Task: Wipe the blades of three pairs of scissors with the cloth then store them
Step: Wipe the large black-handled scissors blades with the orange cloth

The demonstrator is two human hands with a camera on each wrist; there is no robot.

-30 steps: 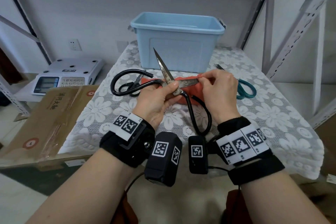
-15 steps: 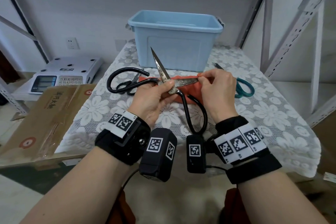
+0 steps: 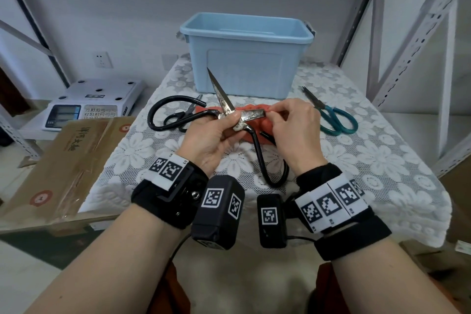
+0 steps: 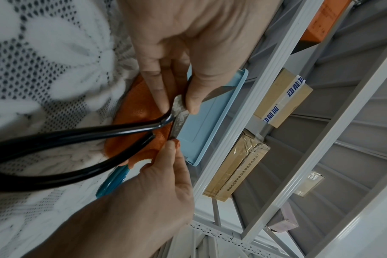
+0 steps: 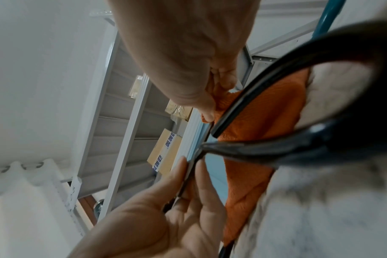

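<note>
Large black-handled scissors (image 3: 251, 118) are held wide open above the table, one blade pointing up and the other lying level to the right. My left hand (image 3: 233, 120) pinches them at the pivot (image 4: 179, 106). My right hand (image 3: 272, 112) pinches the orange cloth (image 3: 262, 132) over the outer end of the level blade; the tip is hidden in the cloth (image 5: 265, 113). Small black scissors (image 3: 184, 116) lie on the table under the left handle loop. Teal-handled scissors (image 3: 335, 121) lie to the right. The light blue bin (image 3: 244, 58) stands behind, open at the top.
A white lace cloth covers the table (image 3: 369, 160). At the left sit a weighing scale (image 3: 94, 104) and a flat cardboard box (image 3: 63, 160). Grey shelf posts (image 3: 377, 33) rise at the back and right, with boxes on the shelf overhead (image 4: 283, 97).
Both hands and the open scissors have drifted slightly left and down in view. The holds are the same, with the right hand still pinching the cloth on the level blade.
</note>
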